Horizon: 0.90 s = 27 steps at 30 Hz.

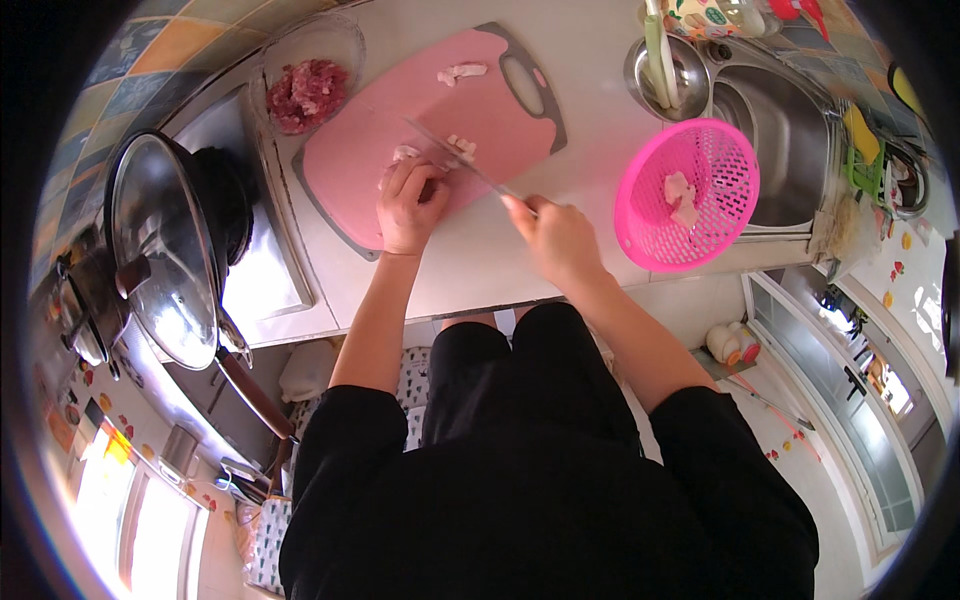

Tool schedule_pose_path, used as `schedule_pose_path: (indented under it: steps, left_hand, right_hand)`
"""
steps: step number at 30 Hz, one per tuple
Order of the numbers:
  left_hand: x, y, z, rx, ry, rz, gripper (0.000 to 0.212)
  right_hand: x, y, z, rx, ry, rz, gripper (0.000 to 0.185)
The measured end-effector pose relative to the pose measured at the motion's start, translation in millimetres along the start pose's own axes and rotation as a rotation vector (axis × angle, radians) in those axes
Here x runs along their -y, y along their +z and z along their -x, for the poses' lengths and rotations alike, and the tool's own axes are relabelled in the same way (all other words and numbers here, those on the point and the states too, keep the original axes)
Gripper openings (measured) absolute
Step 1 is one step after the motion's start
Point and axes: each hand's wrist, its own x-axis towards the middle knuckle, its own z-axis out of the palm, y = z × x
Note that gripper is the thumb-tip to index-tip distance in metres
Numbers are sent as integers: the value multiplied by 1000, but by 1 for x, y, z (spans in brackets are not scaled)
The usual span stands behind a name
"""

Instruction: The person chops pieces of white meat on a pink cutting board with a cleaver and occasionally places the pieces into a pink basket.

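Note:
My right hand [556, 236] grips the handle of a kitchen knife [481, 177]. The knife's blade slants up and left across a pink cutting board [352, 180] with grey edges. With fingers curled, my left hand [411, 206] presses a piece of pale raw meat [406, 152] against the board, mostly hidden beneath it, just left of the blade. Small cut bits [462, 147] lie on the blade's far side. Farther up the board rests a separate pale strip [460, 73]. A clear bowl [356, 37] at the board's upper left contains red minced meat [307, 97].
A bright pink colander [634, 217] with pale meat pieces [681, 199] stands right of the board. Behind it, a steel bowl [694, 82] holds a scallion stalk [658, 60], beside the sink [780, 150]. At left, a lidded pan [161, 247] sits on the stove, its handle jutting past the counter edge.

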Motion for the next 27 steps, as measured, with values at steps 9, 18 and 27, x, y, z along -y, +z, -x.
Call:
schedule_pose_path:
  steps: [9,18,27]
  left_hand:
    - [-15,2,-5,-79,-141,156,27]
    - [-24,20,-11,-6,-238,-221,28]
    - [-28,6,-21,60,-382,-63,21]
  right_hand:
    - [15,-5,-18,22,26,-12,54]
    - [15,-8,-12,81,86,-48,62]
    - [-15,-13,5,52,81,-230,58]
